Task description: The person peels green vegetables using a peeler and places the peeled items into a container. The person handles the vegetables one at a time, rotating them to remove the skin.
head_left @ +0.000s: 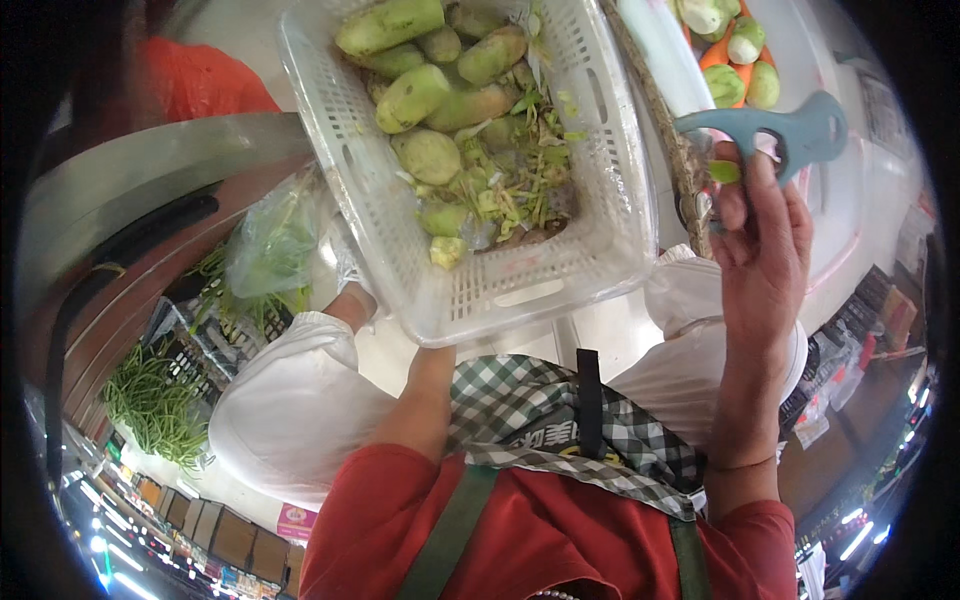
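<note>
In my right hand [766, 236], raised at the right, is a blue-grey plastic vegetable peeler [806, 135], its handle pointing up and right. A small green scrap [724, 171] shows beside the fingers. My left forearm passes beneath the near end of a white plastic basket [465, 326], and my left hand is out of view behind it. Several thick green vegetables [427, 157], some with cut ends, fill the basket's far and left parts. Green peelings and leafy trimmings [517, 180] lie towards its right and near side.
Carrots [718, 52] and pale green vegetables [747, 41] lie at the upper right. A rough brown edge [660, 112] runs beside the basket. On the left are a red plastic bag [202, 82], a clear bag [274, 240] and long green beans [161, 401].
</note>
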The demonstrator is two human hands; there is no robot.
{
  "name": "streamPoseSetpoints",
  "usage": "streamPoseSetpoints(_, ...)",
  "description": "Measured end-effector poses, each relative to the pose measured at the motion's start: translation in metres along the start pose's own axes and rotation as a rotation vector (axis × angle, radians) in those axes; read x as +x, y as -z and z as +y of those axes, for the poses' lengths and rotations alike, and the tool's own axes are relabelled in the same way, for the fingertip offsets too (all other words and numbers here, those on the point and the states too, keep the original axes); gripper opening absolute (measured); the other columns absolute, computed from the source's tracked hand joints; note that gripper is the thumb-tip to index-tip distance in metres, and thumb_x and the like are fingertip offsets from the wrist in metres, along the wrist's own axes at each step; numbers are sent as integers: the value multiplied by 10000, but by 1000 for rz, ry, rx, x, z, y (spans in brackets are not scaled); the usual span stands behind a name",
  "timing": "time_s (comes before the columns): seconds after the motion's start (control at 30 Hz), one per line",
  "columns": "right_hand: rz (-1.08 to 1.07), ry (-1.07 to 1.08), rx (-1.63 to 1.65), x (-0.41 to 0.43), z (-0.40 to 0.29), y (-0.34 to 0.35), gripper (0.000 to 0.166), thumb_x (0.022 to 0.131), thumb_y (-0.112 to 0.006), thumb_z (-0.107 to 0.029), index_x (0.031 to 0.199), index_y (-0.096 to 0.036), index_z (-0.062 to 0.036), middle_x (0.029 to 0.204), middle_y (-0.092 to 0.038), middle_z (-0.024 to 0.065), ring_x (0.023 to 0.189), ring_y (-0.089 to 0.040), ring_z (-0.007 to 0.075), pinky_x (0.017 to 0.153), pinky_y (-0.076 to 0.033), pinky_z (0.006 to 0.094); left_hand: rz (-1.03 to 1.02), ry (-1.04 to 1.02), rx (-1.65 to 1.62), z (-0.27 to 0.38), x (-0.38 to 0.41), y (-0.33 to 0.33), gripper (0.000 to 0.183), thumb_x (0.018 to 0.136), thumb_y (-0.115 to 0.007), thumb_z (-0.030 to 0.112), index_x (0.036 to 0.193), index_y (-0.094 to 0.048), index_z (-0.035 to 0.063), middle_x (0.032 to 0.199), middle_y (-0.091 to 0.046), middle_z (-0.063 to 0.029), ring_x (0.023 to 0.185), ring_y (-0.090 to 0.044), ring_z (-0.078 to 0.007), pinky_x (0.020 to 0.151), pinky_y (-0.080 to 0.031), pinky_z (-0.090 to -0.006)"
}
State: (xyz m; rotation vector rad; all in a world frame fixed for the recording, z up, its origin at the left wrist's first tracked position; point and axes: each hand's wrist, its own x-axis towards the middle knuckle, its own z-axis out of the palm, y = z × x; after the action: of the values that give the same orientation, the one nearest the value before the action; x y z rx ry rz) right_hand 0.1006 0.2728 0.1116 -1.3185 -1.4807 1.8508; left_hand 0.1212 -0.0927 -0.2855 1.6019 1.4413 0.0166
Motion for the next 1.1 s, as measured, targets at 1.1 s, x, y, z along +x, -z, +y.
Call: streamPoseSetpoints(1.1,-259,219,213,-3,14,41,250,923,-578,-274,935,-644,-34,673,-584,-6,505,-420,25,453,-318,181,497,73,161,59,0,277,149,765,-593,184,802,-624,43,853,-615,-167,780,-587,-374,694,-486,-449)
